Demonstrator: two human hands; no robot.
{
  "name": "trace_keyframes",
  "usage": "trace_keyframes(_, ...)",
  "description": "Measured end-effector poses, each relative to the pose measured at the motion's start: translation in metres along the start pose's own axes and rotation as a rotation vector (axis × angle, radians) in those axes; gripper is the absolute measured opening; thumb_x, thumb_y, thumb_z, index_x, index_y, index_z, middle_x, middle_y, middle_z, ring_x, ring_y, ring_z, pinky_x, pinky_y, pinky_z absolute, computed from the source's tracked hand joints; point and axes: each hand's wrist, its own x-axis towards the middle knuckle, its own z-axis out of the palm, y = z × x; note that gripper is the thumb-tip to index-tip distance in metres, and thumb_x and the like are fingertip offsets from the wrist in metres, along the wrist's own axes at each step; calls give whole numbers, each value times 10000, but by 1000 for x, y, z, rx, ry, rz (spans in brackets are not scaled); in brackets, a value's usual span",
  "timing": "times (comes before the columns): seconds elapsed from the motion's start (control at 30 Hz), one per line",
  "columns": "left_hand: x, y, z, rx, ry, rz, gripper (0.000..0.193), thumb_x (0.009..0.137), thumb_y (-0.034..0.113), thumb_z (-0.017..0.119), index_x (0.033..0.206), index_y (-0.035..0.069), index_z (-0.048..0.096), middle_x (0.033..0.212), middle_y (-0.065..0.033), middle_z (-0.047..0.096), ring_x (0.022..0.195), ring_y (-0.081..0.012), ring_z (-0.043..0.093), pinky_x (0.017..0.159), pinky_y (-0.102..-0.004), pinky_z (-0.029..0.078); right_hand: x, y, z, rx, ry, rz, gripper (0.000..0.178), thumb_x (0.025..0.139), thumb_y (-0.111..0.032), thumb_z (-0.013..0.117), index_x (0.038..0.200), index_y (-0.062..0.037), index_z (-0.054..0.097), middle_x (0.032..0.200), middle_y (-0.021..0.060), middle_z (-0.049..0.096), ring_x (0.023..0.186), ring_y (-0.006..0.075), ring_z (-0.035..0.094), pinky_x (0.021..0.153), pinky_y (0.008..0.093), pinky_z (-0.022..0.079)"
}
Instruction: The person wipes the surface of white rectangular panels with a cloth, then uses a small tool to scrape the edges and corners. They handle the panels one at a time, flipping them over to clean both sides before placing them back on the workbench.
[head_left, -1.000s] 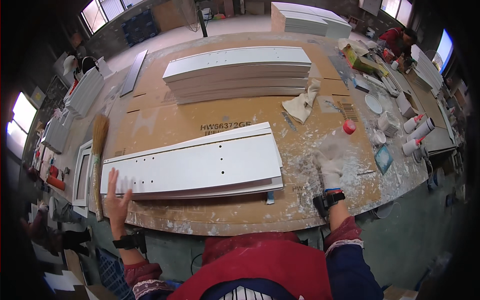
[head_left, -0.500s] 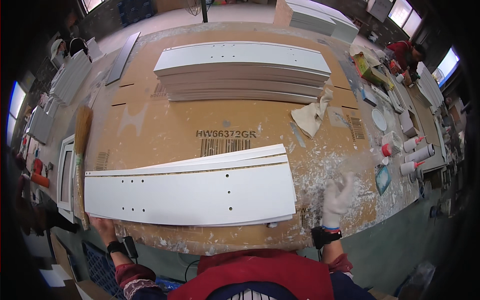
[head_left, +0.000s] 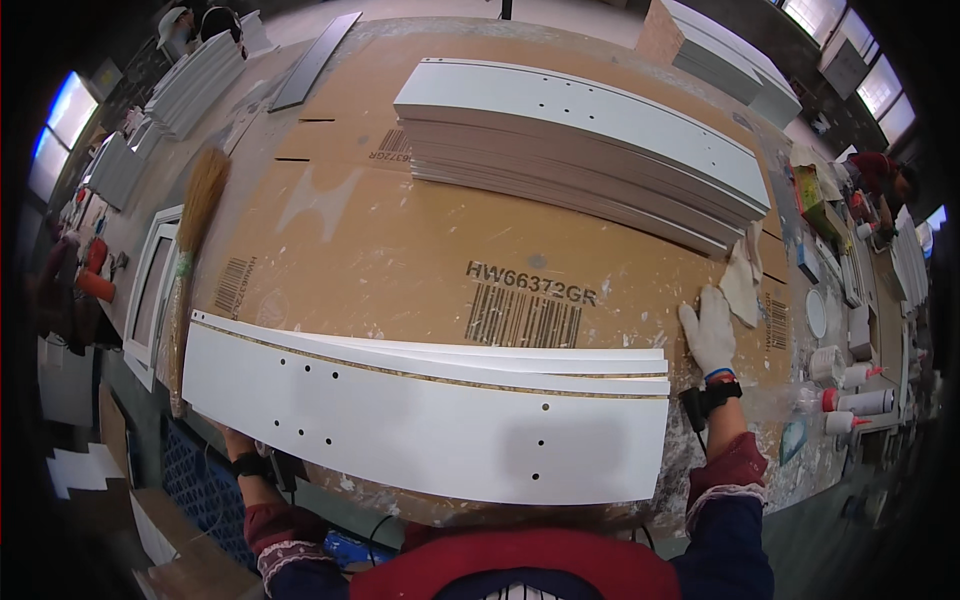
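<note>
In front of me lies a long white panel (head_left: 420,420) with several drilled holes and a bare brown groove along its far edge. More white panels (head_left: 560,355) show fanned out behind it. My left hand (head_left: 238,442) is at the panel's near left edge, gripping it from below; its fingers are hidden by the panel. Beyond the panel's right end, my right hand (head_left: 709,335), in a white glove, reaches over the cardboard with fingers spread and nothing in them. Its fingertips are beside a crumpled off-white cloth (head_left: 741,283).
A tall stack of white-topped panels (head_left: 580,150) stands at the far side on the cardboard-covered table (head_left: 400,250). A straw broom (head_left: 200,200) lies along the left edge. Bottles (head_left: 865,402) and a basket (head_left: 827,365) crowd the right side. A co-worker (head_left: 880,180) is at the far right.
My right hand has moved away from me, from the near right of the table to beside the cloth. The panel looks larger and tilted, its right end nearer me. The view has turned.
</note>
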Motion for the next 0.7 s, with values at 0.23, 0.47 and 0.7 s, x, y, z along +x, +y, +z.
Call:
trace_keyframes(0.23, -5, 24, 10, -130, -27, -28, 632, 891, 491, 450, 1260, -17, 377, 1150, -171, 516, 1009, -288, 557, 871, -377, 476, -118, -68, -43, 1216, -236, 176, 407, 932, -279, 430, 1244, -19, 458, 1238, 165, 520, 1146, 316, 485, 979, 342, 371)
trace_keyframes(0.47, -30, 98, 72, 212, -4, 222, 546, 777, 158, 668, 1208, -33, 392, 1114, -157, 527, 1008, -281, 549, 858, -359, 470, -172, -78, -49, 977, -239, 132, 343, 921, -241, 435, 1186, -34, 504, 1175, 131, 568, 1095, 289, 524, 953, 343, 400)
trace_keyframes(0.7, -36, 144, 168, -876, -195, -114, 306, 890, 238, 505, 1119, 35, 500, 1060, -83, 568, 960, -206, 560, 832, -331, 460, -141, 30, -25, 121, 90, 3, 309, 909, -221, 441, 1141, -38, 529, 1135, 121, 586, 1070, 281, 534, 942, 349, 411)
